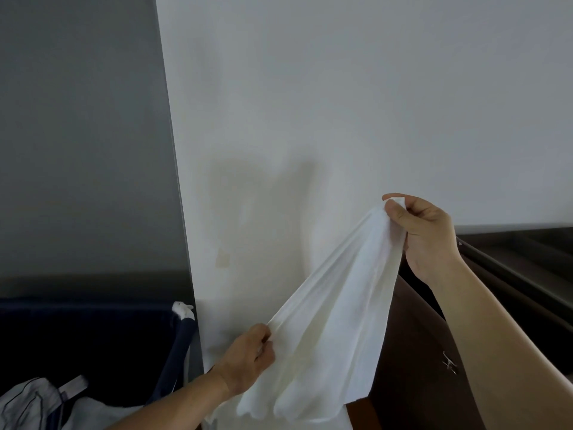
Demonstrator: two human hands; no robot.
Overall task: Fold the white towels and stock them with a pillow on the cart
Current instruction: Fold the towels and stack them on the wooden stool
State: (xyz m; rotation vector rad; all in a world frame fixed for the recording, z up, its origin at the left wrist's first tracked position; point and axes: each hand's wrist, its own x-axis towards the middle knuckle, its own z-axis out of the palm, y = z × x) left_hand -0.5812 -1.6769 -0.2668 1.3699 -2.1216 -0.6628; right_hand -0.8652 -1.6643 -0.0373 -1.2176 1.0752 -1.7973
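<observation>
Pinching a white towel (335,321) by its upper edge, right hand (424,234) raised, left hand (248,358) lower, fingers curled, cloth hanging between, against a pale wall (341,88).

I see the right hand (424,234) raised high, thumb and fingers pinched shut on white towel (335,321). The left hand (248,358) sits lower, seemingly pinching its edge, both forearms bare.

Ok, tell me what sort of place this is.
Probably a hotel or lodging corridor during housekeeping, though little shows. Both hands, left hand and right hand, hold up a white towel before a plain white wall, with a navy fabric laundry bin holding linen at lower left.
</observation>
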